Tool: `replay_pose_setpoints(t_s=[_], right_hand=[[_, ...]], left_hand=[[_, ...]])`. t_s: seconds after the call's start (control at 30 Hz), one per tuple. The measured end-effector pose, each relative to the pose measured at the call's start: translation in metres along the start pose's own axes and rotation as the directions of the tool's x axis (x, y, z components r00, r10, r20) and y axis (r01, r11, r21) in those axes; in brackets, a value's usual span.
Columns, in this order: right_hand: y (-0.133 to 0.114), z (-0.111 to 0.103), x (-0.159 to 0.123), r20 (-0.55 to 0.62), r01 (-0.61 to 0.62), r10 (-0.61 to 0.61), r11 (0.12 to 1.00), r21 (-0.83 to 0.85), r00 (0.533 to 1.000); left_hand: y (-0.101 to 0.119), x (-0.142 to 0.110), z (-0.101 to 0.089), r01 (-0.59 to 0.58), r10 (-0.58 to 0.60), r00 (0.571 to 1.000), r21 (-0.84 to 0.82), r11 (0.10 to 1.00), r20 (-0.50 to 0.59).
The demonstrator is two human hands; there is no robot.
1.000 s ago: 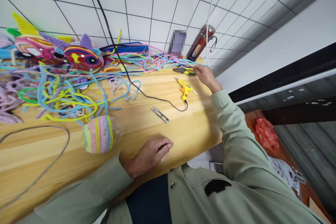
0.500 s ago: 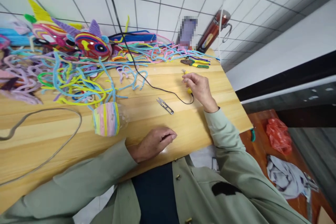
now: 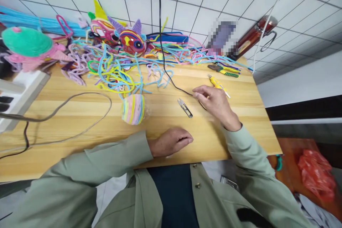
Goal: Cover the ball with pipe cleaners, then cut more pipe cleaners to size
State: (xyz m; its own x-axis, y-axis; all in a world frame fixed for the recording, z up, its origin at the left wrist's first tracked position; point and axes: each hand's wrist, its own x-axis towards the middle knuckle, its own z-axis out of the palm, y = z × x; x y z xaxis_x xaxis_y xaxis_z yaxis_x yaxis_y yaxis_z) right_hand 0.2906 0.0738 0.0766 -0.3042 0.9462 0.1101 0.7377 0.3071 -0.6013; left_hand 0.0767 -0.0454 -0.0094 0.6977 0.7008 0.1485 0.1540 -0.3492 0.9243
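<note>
My left hand [image 3: 172, 141] rests on the wooden table near its front edge, loosely closed, with nothing visible in it. My right hand [image 3: 217, 105] is over the table, its fingers slightly bent and thumb a little apart, at the black cord [image 3: 179, 88]; whether it touches the cord I cannot tell. Just behind that hand lies a yellow glue gun [image 3: 217, 83]. Between the hands lie small thread snips [image 3: 185, 108], blades pointing away from me. Left of the snips sits a clear bottle piece [image 3: 133, 109] wrapped in pastel striped pipe cleaners.
Loose pipe cleaners [image 3: 114, 73] are heaped along the back, with colourful fish-like figures [image 3: 133, 41] behind them. A green and pink figure [image 3: 28, 44] stands at left by a white power strip [image 3: 26, 92]. Pliers [image 3: 224, 70] and a red-brown flask [image 3: 253, 37] are at back right.
My right hand has moved away from the glue gun, toward the snips, leaving the gun on the table. My left hand stays closed at the edge. The view has swung left.
</note>
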Motion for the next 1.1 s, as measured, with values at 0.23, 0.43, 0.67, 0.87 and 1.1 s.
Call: replay_pose_setpoints(t_s=[0.23, 0.43, 0.67, 0.87, 1.1], right_hand=[[-0.055, 0.048, 0.051, 0.244, 0.274, -0.202, 0.91, -0.311, 0.948], [-0.07, 0.082, 0.093, 0.326, 0.265, -0.132, 0.876, -0.404, 0.936], [-0.03, 0.024, 0.096, 0.217, 0.084, -0.135, 0.97, 0.228, 0.967], [-0.045, -0.019, 0.03, 0.432, 0.07, -0.239, 0.926, 0.372, 0.87], [-0.057, -0.027, -0.026, 0.419, 0.299, -0.394, 0.914, 0.275, 0.818]], left_hand=[[-0.006, 0.001, 0.003, -0.029, 0.029, 1.0, 0.027, 0.999, 0.0], [-0.004, 0.003, 0.002, -0.051, 0.051, 0.998, 0.011, 0.999, -0.03], [0.011, 0.0, -0.003, -0.025, 0.019, 0.983, -0.03, 0.999, -0.185], [0.045, -0.007, -0.023, -0.297, 0.441, 0.719, 0.337, 0.894, -0.537], [0.052, 0.009, -0.04, 0.047, -0.185, 0.86, -0.287, 0.957, -0.476]])
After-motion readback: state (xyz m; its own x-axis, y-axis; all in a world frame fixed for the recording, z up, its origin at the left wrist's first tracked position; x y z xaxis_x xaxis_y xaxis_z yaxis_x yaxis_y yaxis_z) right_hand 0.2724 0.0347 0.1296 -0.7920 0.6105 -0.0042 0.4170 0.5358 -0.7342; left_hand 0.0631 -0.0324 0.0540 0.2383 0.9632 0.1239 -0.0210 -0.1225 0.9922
